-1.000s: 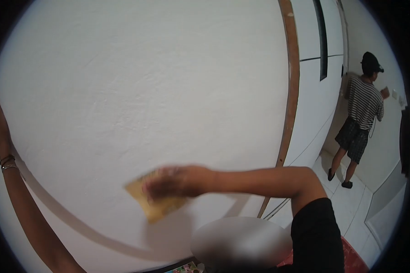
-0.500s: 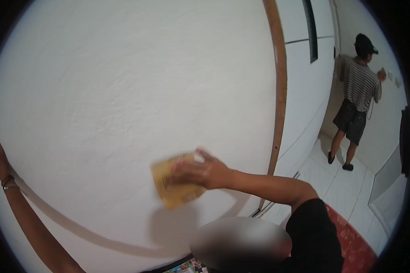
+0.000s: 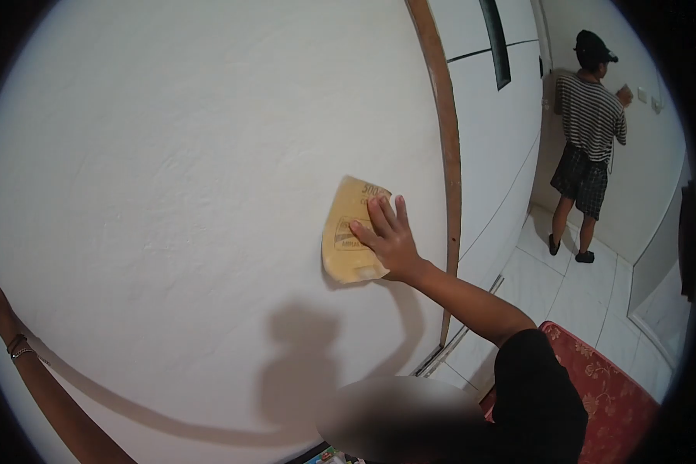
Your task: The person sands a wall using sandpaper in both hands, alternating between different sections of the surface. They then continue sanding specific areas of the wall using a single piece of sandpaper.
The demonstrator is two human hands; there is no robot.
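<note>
Nearest, a red patterned cushion [image 3: 603,387] lies low at the right. The right hand [image 3: 388,240] presses a tan sandpaper sheet [image 3: 349,230] flat against the white wall [image 3: 178,170], fingers extended and slightly spread. Only the left forearm shows at the left edge; its fingers cannot be told. A brown wooden strip [image 3: 446,155] stands just beside the sheet. Far off, another person [image 3: 588,131] faces the end wall.
</note>
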